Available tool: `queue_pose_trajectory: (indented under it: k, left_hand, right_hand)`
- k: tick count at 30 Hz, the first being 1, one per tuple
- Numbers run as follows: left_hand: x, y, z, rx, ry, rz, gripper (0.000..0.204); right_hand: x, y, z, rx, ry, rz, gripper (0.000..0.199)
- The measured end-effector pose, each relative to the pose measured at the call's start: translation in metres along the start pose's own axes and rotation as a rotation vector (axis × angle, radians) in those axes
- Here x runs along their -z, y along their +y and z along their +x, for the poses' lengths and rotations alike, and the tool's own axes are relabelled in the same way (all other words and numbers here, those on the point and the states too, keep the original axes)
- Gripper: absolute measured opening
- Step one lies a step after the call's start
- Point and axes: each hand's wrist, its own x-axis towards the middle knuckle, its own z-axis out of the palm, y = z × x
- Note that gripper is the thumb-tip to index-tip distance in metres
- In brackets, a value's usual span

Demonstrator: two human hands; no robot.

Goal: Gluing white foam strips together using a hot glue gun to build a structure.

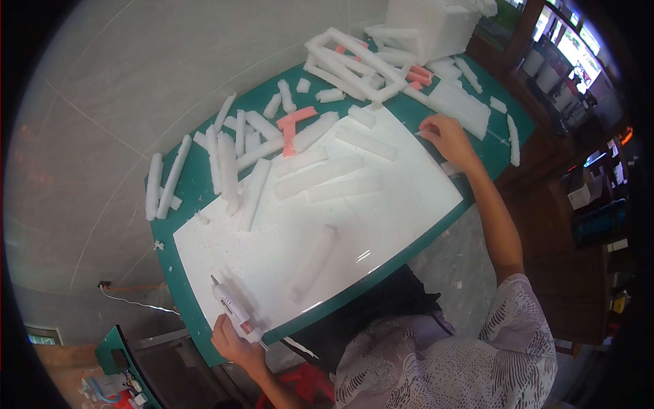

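My left hand grips a white glue gun at the near left edge of a white board, its nozzle pointing up the board. My right hand reaches to the board's far right corner, fingers pinched on something small and white; what it is I cannot tell. Several white foam strips lie on the board: a long one in the middle, another nearer me, and one close to the right hand.
The board lies on a green cutting mat over a table. Many white foam sticks and a few pink ones are scattered at the far side. A large white foam block stands at the back. Shelves are at right, grey tiled floor at left.
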Motion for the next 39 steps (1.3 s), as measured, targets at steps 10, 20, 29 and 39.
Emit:
queue_pose_trajectory:
  k: [10,20,29,39]
  left_hand:
    - [-0.002,0.001,0.0,0.001,0.006,-0.017,0.041]
    - [0.0,-0.002,0.0,0.017,0.041,0.007,0.04]
    - [0.004,0.005,0.008,-0.004,-0.019,-0.048,0.041]
    - [0.002,0.006,0.01,-0.004,0.015,-0.021,0.04]
  right_hand:
    - [0.006,-0.023,-0.023,-0.087,-0.078,0.628,0.012]
    - [-0.009,-0.03,-0.027,-0.081,-0.176,0.714,0.018]
    - [-0.035,-0.037,-0.037,-0.093,-0.247,0.732,0.016]
    - [-0.055,-0.058,-0.046,-0.054,-0.126,0.615,0.023]
